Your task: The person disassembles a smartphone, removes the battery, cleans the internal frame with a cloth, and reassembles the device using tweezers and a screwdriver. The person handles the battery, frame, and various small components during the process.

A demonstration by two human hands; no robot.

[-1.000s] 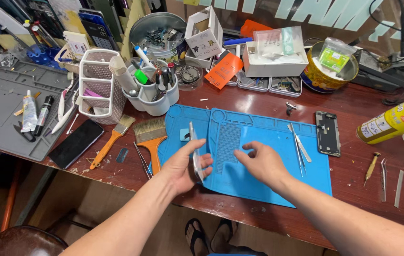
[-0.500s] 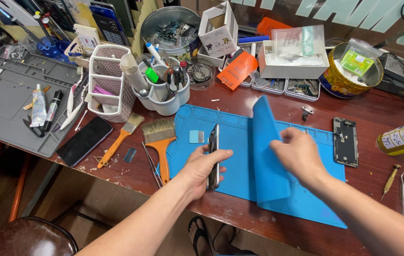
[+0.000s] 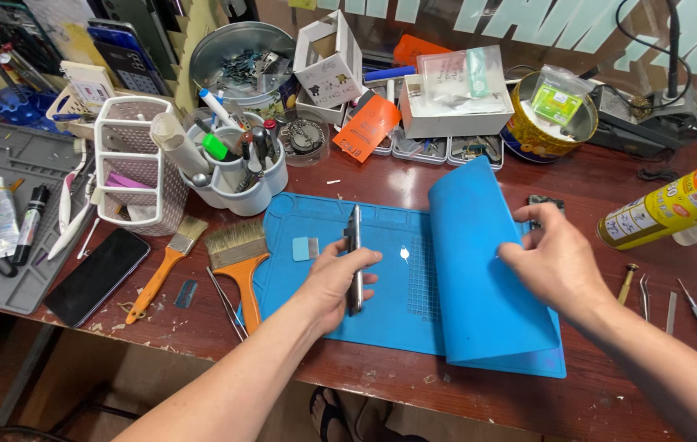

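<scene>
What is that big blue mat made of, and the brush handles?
The blue mat looks like soft matte silicone or rubber: the right hand folds it over without creasing. The two brush handles look like orange-painted wood or plastic; hard to tell.

Two brushes (image 3: 238, 262), one blue mat (image 3: 381, 278), one spray can (image 3: 672, 209), two phones (image 3: 354, 258).

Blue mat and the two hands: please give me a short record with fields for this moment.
left hand: holds a phone on its edge, upright over the blue mat
right hand: lifts the right part of the blue mat, folded over toward the left
on the mat: small pale blue card near the phone
left of the mat: two brushes with orange handles, black phone lying flat
right of the mat: yellow spray can on its side
table: dark red wood
</scene>
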